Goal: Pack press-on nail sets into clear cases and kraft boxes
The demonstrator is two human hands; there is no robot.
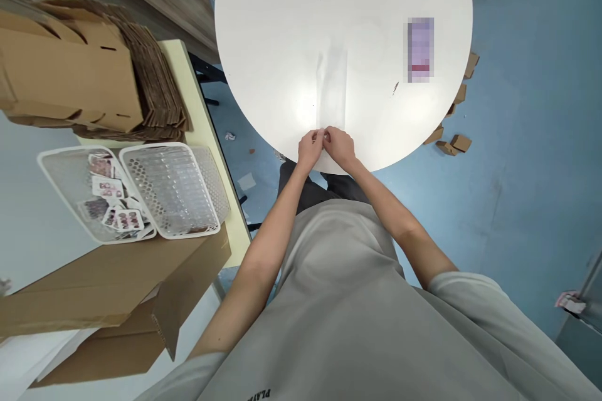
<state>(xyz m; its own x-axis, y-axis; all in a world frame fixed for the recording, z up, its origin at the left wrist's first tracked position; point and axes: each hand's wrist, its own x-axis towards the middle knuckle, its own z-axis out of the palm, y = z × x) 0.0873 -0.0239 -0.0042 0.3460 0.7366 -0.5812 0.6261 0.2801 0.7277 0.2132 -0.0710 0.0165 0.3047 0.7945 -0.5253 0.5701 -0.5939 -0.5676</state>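
A long, clear plastic bag [333, 91] lies flat on the round white table [277, 25], its far end pointing away from me. At its near end, my left hand [310, 147] and my right hand [339, 145] meet with the fingertips almost touching. Both hands are closed in a pinch on the bag's near edge. The fingers cover that edge, so I cannot make out exactly how it is gripped. Farther right on the table sits a purple item [420, 50], pixelated in the picture.
On the side table [230, 200] to the left are stacked flat cardboard boxes [94, 75], a white basket [172, 191] of clear plastic pieces and another basket [70, 194] with printed cards. An open carton [94, 276] stands nearer me. Small cardboard pieces [455, 144] lie on the floor.
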